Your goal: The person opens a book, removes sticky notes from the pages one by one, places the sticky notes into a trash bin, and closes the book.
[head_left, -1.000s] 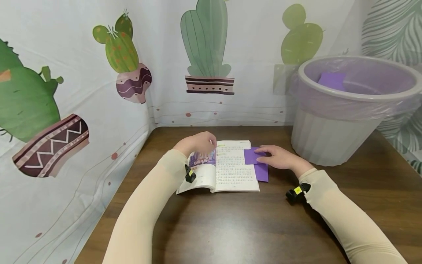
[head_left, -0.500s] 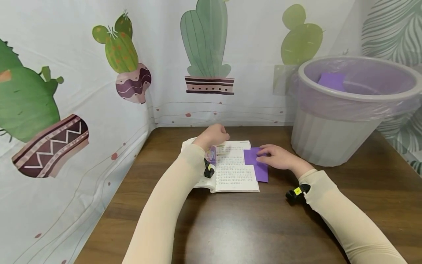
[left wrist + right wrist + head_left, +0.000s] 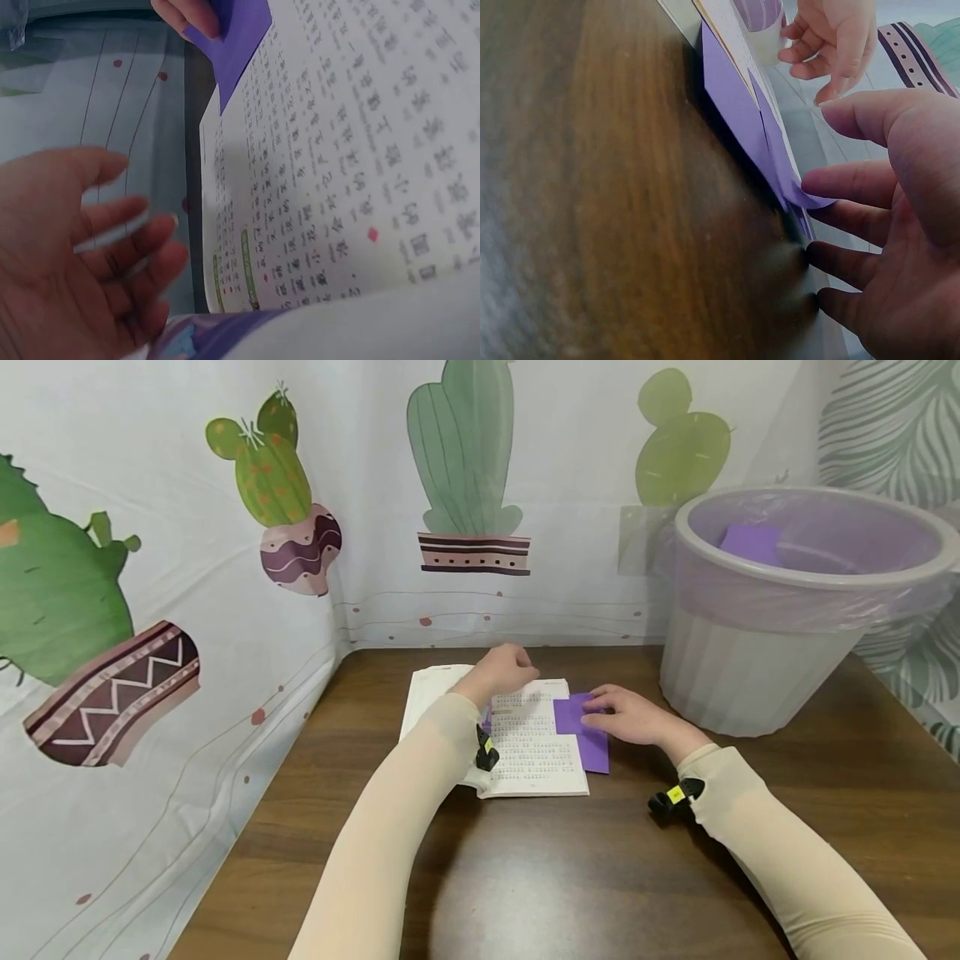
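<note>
An open book [image 3: 534,768] with printed text lies on the wooden table. Over its upper part hovers my left hand [image 3: 501,675], fingers loosely bent with nothing between them in the left wrist view. A page on the left side bulges upward beneath that forearm, with a bit of purple picture showing. My right hand [image 3: 633,717] touches a purple paper [image 3: 567,717] that overlaps the book's right page; its spread fingers [image 3: 855,180] meet the paper's corner, the thumb standing apart. A second purple paper [image 3: 595,754] sticks out from under the book's right edge.
A white bin [image 3: 727,668] with a clear purple-tinted liner stands at the back right, a purple paper [image 3: 750,543] inside it. A cactus-print curtain [image 3: 570,602] hangs behind the table. The brown tabletop [image 3: 525,877] extends toward me.
My left hand has moved right across the book's top, and a page with it has lifted and shifted, covering the coloured picture differently. My right hand stays on the purple paper.
</note>
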Available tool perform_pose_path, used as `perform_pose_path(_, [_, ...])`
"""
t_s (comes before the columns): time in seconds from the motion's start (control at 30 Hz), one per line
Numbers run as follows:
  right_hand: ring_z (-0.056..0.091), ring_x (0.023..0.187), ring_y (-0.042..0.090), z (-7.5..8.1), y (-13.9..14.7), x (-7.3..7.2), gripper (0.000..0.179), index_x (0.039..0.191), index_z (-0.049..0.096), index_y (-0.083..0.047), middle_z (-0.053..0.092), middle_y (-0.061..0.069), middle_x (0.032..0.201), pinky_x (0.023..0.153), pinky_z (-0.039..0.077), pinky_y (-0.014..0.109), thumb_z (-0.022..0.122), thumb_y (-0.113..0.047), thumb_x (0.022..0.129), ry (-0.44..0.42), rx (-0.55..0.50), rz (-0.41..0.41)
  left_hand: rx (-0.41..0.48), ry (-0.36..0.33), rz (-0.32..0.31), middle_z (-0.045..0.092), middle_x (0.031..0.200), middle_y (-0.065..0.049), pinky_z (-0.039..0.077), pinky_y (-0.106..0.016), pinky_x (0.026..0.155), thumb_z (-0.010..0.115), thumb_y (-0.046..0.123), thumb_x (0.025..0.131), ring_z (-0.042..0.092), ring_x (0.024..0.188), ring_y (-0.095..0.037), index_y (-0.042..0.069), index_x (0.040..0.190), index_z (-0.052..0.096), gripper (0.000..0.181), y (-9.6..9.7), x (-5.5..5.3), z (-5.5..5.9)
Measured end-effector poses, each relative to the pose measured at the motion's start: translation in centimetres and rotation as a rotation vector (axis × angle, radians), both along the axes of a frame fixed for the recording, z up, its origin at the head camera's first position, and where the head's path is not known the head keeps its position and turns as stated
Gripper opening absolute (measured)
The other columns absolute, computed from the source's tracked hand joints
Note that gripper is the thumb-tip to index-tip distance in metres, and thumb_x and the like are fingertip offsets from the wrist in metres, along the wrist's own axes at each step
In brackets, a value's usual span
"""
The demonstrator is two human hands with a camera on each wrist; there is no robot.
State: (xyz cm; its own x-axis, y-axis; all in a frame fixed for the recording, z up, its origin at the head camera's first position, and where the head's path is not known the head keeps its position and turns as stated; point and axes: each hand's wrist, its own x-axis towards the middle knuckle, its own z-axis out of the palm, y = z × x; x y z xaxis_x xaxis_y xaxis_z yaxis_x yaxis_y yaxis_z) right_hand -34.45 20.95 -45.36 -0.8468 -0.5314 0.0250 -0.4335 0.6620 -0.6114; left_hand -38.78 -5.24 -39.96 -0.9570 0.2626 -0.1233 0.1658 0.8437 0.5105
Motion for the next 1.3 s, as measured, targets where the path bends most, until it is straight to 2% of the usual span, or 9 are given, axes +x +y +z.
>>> perform_pose_path(0.17, [0.044, 0.145, 0.047, -0.2, 0.1, -0.2, 0.056, 0.141, 0.060, 0.002, 0.049, 0.028, 0.153, 0.119, 0.034, 0.062, 0.062, -0.037, 0.100, -0.028, -0.014, -0.014, -0.038, 0.008, -0.152, 0.070, 0.123, -0.005, 0.050, -0.043, 0.106, 0.059, 0.035, 0.102, 0.063, 0.116, -0.023, 0.011, 0.121, 0.070, 0.032, 0.1, -0.4, -0.5])
perform_pose_path(0.27, [0.043, 0.145, 0.047, -0.2, 0.1, -0.3, 0.060, 0.146, 0.055, 0.001, 0.049, 0.027, 0.153, 0.119, 0.034, 0.062, 0.062, -0.038, 0.101, -0.035, -0.022, -0.018, -0.062, -0.024, -0.187, 0.071, 0.121, -0.005, 0.051, -0.042, 0.104, 0.058, 0.034, 0.101, 0.063, 0.113, -0.021, 0.012, 0.118, 0.072, 0.031, 0.2, -0.2, -0.5])
perform_pose_path(0.4, [0.045, 0.145, 0.045, -0.2, 0.1, -0.3, 0.062, 0.151, 0.049, -0.002, 0.051, 0.025, 0.154, 0.118, 0.036, 0.063, 0.061, -0.038, 0.102, -0.057, -0.037, -0.016, -0.080, -0.074, -0.197, 0.070, 0.125, -0.006, 0.049, -0.043, 0.108, 0.059, 0.033, 0.101, 0.062, 0.118, -0.022, 0.012, 0.120, 0.072, 0.031, 0.4, 0.2, -0.4])
perform_pose_path(0.5, [0.044, 0.146, 0.044, -0.1, 0.1, -0.2, 0.064, 0.156, 0.042, -0.004, 0.049, 0.024, 0.155, 0.118, 0.036, 0.063, 0.060, -0.035, 0.102, -0.074, -0.055, -0.020, -0.096, -0.085, -0.202, 0.069, 0.129, -0.006, 0.047, -0.044, 0.111, 0.059, 0.033, 0.101, 0.061, 0.122, -0.023, 0.012, 0.123, 0.071, 0.033, 0.5, 0.3, -0.5])
perform_pose_path(0.6, [0.047, 0.144, 0.044, 0.0, 0.2, -0.3, 0.068, 0.158, 0.035, 0.000, 0.049, 0.028, 0.154, 0.118, 0.037, 0.061, 0.061, -0.028, 0.103, -0.077, -0.080, -0.023, -0.107, -0.082, -0.205, 0.069, 0.130, -0.006, 0.046, -0.044, 0.112, 0.059, 0.034, 0.101, 0.061, 0.125, -0.024, 0.012, 0.124, 0.070, 0.034, 0.6, 0.3, -0.8])
perform_pose_path(0.77, [0.055, 0.137, 0.044, 0.0, 0.3, -0.3, 0.067, 0.157, 0.031, 0.009, 0.052, 0.033, 0.147, 0.109, 0.049, 0.055, 0.059, -0.018, 0.102, -0.089, -0.108, -0.052, -0.105, -0.096, -0.210, 0.070, 0.130, -0.006, 0.045, -0.045, 0.114, 0.062, 0.035, 0.100, 0.060, 0.128, -0.026, 0.012, 0.124, 0.071, 0.035, 0.6, 0.5, -1.0])
perform_pose_path(0.87, [0.059, 0.132, 0.042, -0.2, 0.3, -0.4, 0.063, 0.155, 0.035, 0.009, 0.056, 0.033, 0.143, 0.101, 0.056, 0.050, 0.058, -0.014, 0.101, -0.101, -0.111, -0.084, -0.121, -0.104, -0.226, 0.070, 0.131, -0.006, 0.043, -0.045, 0.116, 0.061, 0.034, 0.100, 0.059, 0.131, -0.027, 0.012, 0.127, 0.070, 0.036, 0.8, 0.7, -0.9])
perform_pose_path(1.0, [0.064, 0.127, 0.041, -0.4, 0.3, -0.5, 0.055, 0.149, 0.045, 0.010, 0.061, 0.032, 0.138, 0.095, 0.059, 0.046, 0.058, -0.012, 0.100, -0.097, -0.110, -0.102, -0.138, -0.104, -0.237, 0.069, 0.134, -0.006, 0.042, -0.044, 0.117, 0.060, 0.031, 0.100, 0.058, 0.133, -0.026, 0.012, 0.128, 0.070, 0.035, 1.0, 0.7, -1.0])
perform_pose_path(1.3, [0.072, 0.111, 0.033, -0.6, 0.2, -0.5, 0.044, 0.137, 0.058, 0.011, 0.068, 0.031, 0.127, 0.085, 0.061, 0.039, 0.060, -0.007, 0.097, -0.088, -0.118, -0.070, -0.165, -0.109, -0.229, 0.066, 0.139, -0.005, 0.041, -0.044, 0.119, 0.060, 0.031, 0.101, 0.055, 0.137, -0.025, 0.015, 0.130, 0.069, 0.035, 1.1, 0.7, -1.1])
